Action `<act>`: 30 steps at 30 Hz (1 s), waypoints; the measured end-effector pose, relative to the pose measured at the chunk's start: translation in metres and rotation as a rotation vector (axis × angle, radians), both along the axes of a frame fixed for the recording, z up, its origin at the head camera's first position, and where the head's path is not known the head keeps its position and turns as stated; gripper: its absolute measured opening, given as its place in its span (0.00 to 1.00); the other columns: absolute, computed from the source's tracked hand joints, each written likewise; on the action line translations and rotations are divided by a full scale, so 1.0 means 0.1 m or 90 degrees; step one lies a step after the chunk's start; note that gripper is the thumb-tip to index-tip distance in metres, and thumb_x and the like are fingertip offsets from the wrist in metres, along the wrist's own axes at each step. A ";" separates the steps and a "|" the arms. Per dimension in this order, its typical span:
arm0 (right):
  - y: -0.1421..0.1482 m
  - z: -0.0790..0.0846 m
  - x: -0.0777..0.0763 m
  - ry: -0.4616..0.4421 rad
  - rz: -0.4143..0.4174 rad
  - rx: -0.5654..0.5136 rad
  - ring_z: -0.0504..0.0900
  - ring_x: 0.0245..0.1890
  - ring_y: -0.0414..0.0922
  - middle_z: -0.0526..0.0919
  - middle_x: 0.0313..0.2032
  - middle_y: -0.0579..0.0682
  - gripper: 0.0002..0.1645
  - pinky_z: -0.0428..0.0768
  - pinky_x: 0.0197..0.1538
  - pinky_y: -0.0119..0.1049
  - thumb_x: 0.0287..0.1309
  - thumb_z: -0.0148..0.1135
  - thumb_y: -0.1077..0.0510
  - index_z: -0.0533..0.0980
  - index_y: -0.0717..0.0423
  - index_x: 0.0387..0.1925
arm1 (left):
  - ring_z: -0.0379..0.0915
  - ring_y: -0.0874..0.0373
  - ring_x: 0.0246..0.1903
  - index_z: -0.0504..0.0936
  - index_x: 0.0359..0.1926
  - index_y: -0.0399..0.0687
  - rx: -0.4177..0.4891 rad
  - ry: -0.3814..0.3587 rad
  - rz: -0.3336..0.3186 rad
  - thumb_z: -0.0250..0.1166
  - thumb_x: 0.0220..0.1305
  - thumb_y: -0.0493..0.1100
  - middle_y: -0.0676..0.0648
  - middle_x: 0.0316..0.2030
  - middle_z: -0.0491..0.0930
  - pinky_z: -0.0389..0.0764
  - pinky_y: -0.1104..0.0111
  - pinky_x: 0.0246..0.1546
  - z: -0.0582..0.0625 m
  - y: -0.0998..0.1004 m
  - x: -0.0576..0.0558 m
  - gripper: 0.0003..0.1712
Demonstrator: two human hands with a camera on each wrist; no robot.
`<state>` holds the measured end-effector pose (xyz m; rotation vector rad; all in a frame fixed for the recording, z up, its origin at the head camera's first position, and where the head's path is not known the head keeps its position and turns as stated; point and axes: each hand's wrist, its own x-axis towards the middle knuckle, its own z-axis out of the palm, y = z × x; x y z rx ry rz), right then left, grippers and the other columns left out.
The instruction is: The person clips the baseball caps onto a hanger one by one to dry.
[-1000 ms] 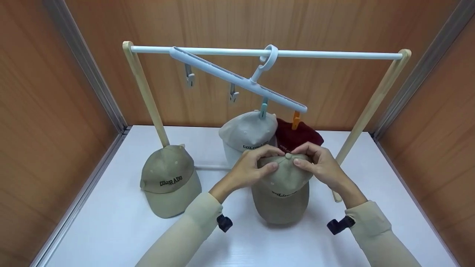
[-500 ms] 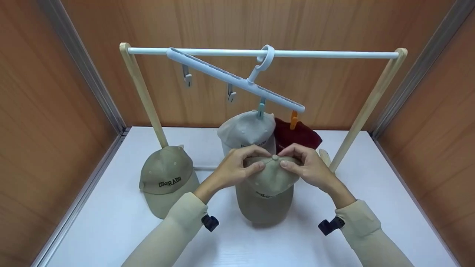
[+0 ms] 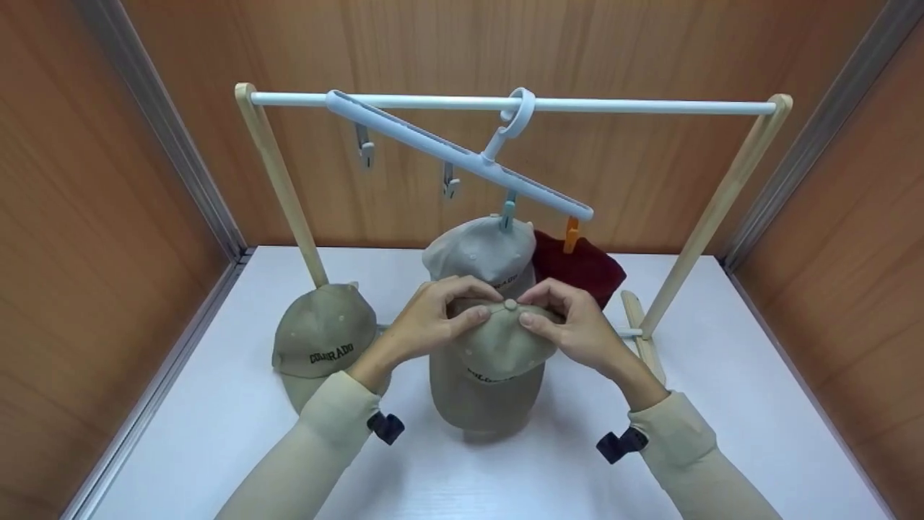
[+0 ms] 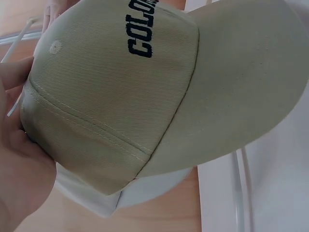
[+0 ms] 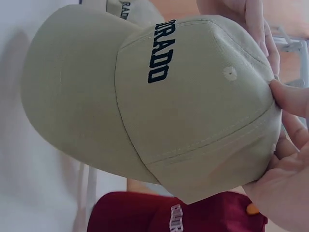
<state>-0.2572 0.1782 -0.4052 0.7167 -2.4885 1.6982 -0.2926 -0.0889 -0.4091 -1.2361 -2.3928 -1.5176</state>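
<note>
The person's left hand (image 3: 433, 318) and right hand (image 3: 577, 325) hold a khaki COLORADO baseball cap (image 3: 498, 354) between them, each pinching the crown, one on either side of the top button (image 3: 511, 304), with the thumbs on the near side. Below the grip, the cap's brim points toward the person and seems to be clear of the white table (image 3: 736, 433).

Judging by the clips, the work looks about half done. Just behind the grip, a pale grey cap (image 3: 473, 253) is fastened in a teal clip (image 3: 508, 215); behind and right of the grip, a maroon cap (image 3: 585, 271) is fastened in an orange clip (image 3: 571, 235). Both clips belong to a pale blue hanger (image 3: 426, 141), hooked over the rail (image 3: 650, 107) above the hands and sloping down to the right. Up and left of the grip, two grey clips (image 3: 450, 185) are bare. Two caps remain unclipped: the held one and a second khaki cap (image 3: 325, 328) on the table, left of the grip.
</note>
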 end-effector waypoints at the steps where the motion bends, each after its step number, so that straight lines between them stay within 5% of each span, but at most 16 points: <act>1: -0.02 0.01 0.00 0.003 -0.003 0.001 0.83 0.47 0.49 0.86 0.48 0.52 0.12 0.84 0.52 0.33 0.70 0.70 0.60 0.82 0.56 0.53 | 0.80 0.60 0.53 0.86 0.58 0.53 -0.002 0.001 0.001 0.67 0.77 0.47 0.54 0.54 0.86 0.83 0.61 0.57 0.01 -0.02 0.00 0.14; 9: -0.19 0.07 0.00 0.004 -0.011 -0.011 0.81 0.44 0.50 0.87 0.49 0.52 0.14 0.84 0.48 0.33 0.70 0.71 0.60 0.82 0.55 0.54 | 0.79 0.58 0.44 0.88 0.53 0.52 0.005 0.024 0.021 0.66 0.77 0.46 0.54 0.48 0.87 0.81 0.66 0.45 0.12 -0.13 -0.05 0.10; 30: -0.48 0.23 -0.08 0.042 -0.035 -0.056 0.84 0.49 0.49 0.88 0.50 0.51 0.14 0.84 0.57 0.34 0.70 0.70 0.62 0.83 0.57 0.55 | 0.78 0.57 0.43 0.90 0.50 0.50 0.034 0.075 0.063 0.68 0.76 0.43 0.52 0.45 0.88 0.80 0.65 0.44 0.38 -0.32 -0.14 0.08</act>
